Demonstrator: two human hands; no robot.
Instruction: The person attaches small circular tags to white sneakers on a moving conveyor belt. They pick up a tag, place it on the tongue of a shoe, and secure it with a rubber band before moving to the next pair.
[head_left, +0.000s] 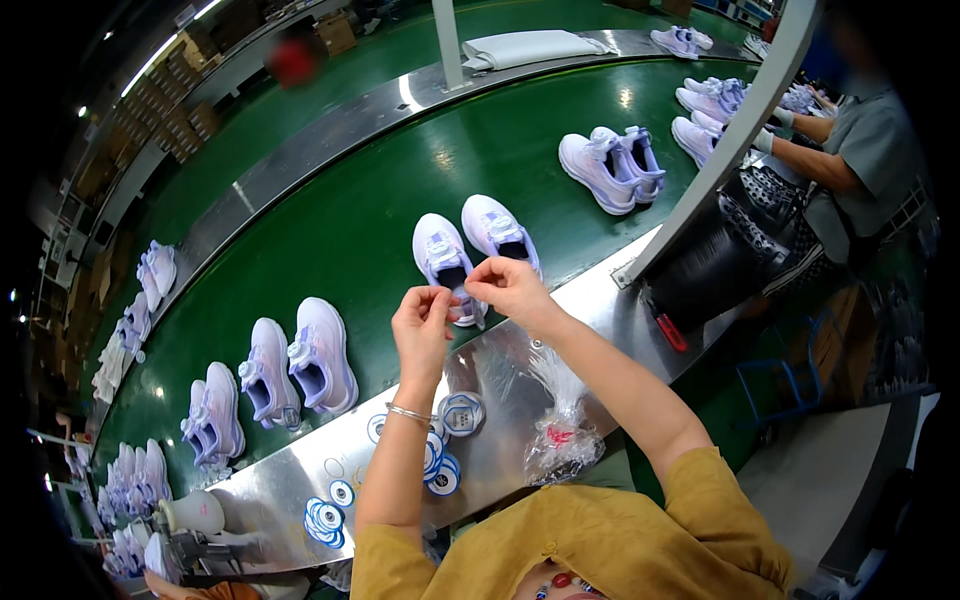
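My left hand [422,325] and my right hand [510,290] are raised together over the near edge of the green conveyor belt [400,200]. Their fingertips pinch something small between them, too small to make out. Just beyond the hands lies a pair of pale lilac sneakers [470,250], toes pointing away from me. A bracelet circles my left wrist. Round blue-and-white tags [440,450] lie in small piles on the steel ledge [300,470] below my left forearm. A crumpled clear plastic bag [560,435] rests there under my right forearm.
More lilac sneaker pairs ride the belt: one [300,365] at my left, one [615,160] further along to the right. Another person in a grey shirt [860,150] works at the right. A slanted white post [720,150] and a red-handled tool [668,330] stand near the ledge.
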